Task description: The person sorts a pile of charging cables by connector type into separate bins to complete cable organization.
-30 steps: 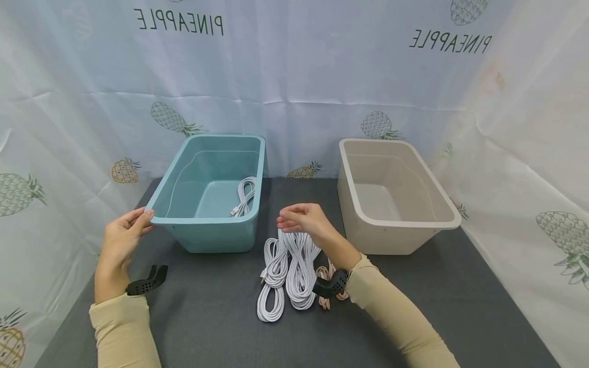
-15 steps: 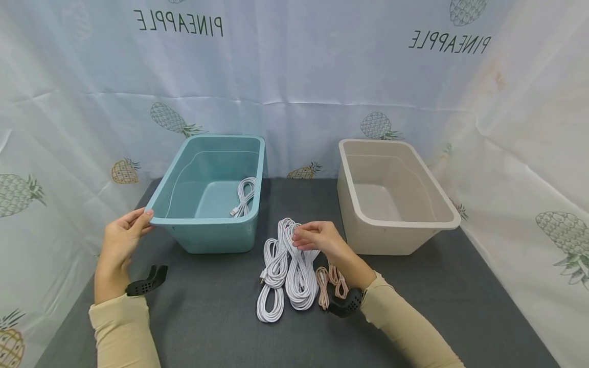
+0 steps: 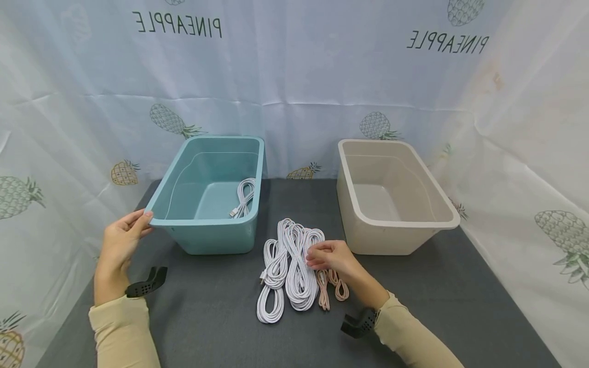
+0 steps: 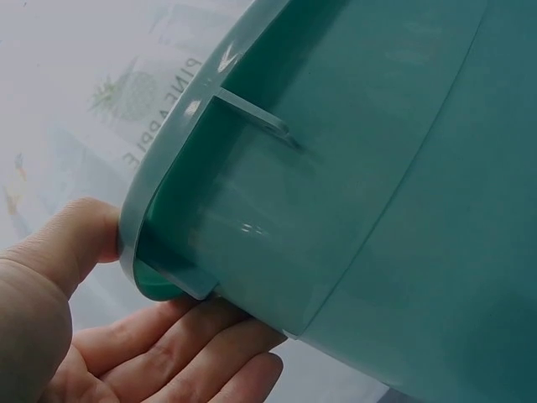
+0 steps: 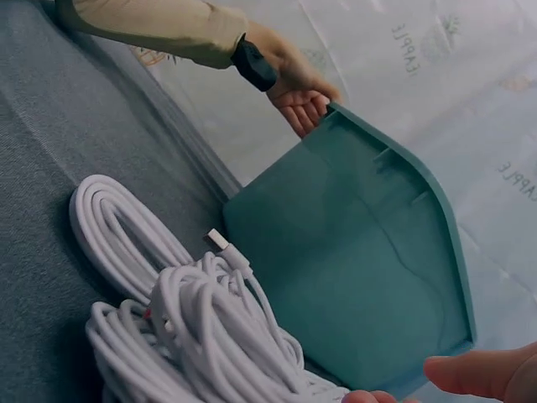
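On the dark grey cloth-covered worktop (image 3: 207,317), the open-topped teal plastic bin (image 3: 209,240) should be light and stiff; the left hand (image 3: 120,237) pinches its near-left rim corner. Beside it, the looped white rubbery cables (image 3: 301,278) look floppy, best gathered mid-bundle; at their edge the right hand (image 3: 336,256) is relaxed, thumb apart, contact hard to tell. Thin pink coiled cables (image 3: 323,291) seem lighter.

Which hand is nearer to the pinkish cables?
Right. The right hand is close by the pinkish cables, just above them in the head view; the left hand is far to their left, gripping the blue bin by its rim.
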A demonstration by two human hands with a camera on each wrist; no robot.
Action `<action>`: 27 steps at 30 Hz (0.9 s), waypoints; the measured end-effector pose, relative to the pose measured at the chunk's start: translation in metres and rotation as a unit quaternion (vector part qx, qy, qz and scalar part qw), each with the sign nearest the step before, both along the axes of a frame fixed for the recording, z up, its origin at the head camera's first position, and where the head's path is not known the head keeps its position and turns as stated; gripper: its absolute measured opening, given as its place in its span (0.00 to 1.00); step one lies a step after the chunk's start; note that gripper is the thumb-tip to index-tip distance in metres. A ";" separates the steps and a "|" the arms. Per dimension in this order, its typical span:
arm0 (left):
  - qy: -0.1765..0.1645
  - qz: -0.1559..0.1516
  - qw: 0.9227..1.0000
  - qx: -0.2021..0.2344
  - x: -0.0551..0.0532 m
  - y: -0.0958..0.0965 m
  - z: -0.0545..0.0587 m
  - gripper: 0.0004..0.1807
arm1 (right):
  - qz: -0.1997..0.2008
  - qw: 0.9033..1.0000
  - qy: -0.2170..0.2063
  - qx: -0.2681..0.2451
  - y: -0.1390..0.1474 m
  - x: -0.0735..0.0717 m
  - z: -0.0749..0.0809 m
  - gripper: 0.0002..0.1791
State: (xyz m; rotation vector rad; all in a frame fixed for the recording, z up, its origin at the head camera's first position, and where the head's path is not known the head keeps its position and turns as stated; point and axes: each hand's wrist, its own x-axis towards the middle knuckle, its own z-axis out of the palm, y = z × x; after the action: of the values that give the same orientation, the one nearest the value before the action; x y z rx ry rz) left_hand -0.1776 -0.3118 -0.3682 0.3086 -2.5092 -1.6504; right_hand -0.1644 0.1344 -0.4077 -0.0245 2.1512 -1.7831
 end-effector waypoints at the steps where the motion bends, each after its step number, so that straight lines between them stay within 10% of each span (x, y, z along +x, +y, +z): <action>1: 0.002 -0.001 1.000 0.002 0.000 0.000 0.000 0.40 | -0.002 1.000 -0.001 0.004 0.001 0.001 -0.001 0.17; 27: 0.022 -0.006 0.996 0.082 0.001 0.001 0.001 0.41 | -0.007 0.993 -0.040 0.107 0.004 0.013 -0.026 0.13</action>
State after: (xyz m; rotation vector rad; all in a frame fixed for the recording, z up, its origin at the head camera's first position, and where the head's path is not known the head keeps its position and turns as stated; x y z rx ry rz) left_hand -0.1769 -0.3103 -0.3673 0.2696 -2.3527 -1.8520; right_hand -0.1516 0.1387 -0.4336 0.1112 2.2765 -1.5246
